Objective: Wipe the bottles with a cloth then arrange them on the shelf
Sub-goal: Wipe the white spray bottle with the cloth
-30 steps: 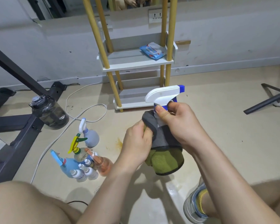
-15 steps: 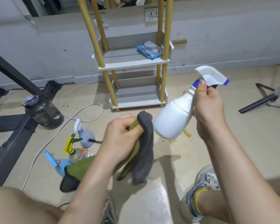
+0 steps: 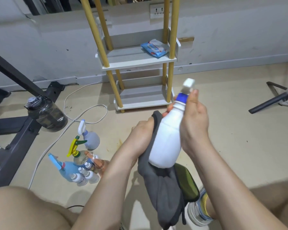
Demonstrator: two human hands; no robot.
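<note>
Gripped bottle (image 3: 166, 138) by the neck in right hand (image 3: 194, 123); clutched cloth (image 3: 163, 193) against its side with left hand (image 3: 143, 135). Needed, probably, steady turning inside the cloth, base included.

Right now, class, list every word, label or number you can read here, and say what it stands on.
No text can be read.
On the blue wipes packet on the shelf: a printed label, too blurred to read.
On the white spray bottle: no print visible.
</note>
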